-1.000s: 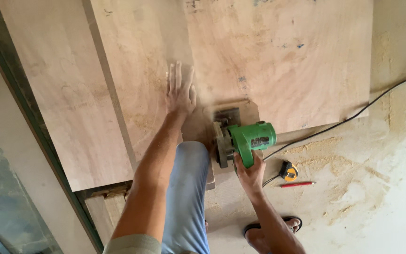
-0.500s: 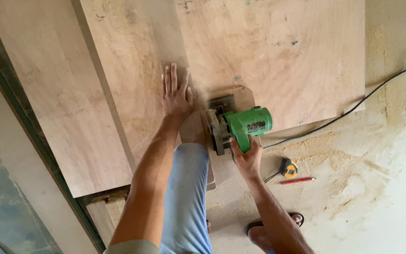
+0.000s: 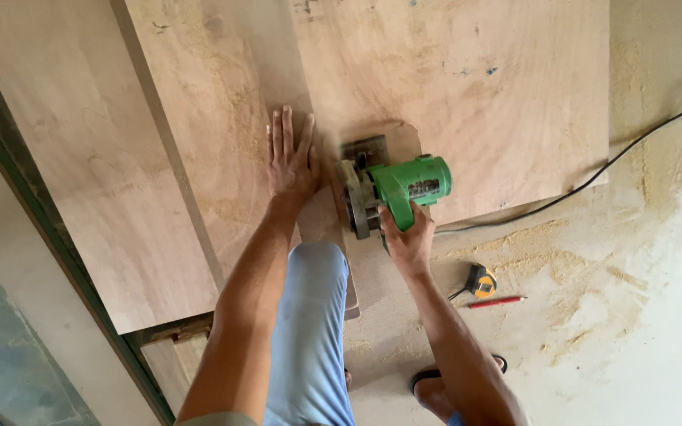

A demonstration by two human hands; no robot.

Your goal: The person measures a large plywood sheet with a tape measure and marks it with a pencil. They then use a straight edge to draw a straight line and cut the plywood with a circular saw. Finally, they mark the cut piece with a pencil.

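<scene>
Left hand lay flat, fingers spread, on the big tan plywood sheet. My right hand was wrapped around the green handheld circular saw, which sat on that sheet's near edge.

left hand: flat, fingers spread, arm straight | right hand: grip closed, arm extended
</scene>
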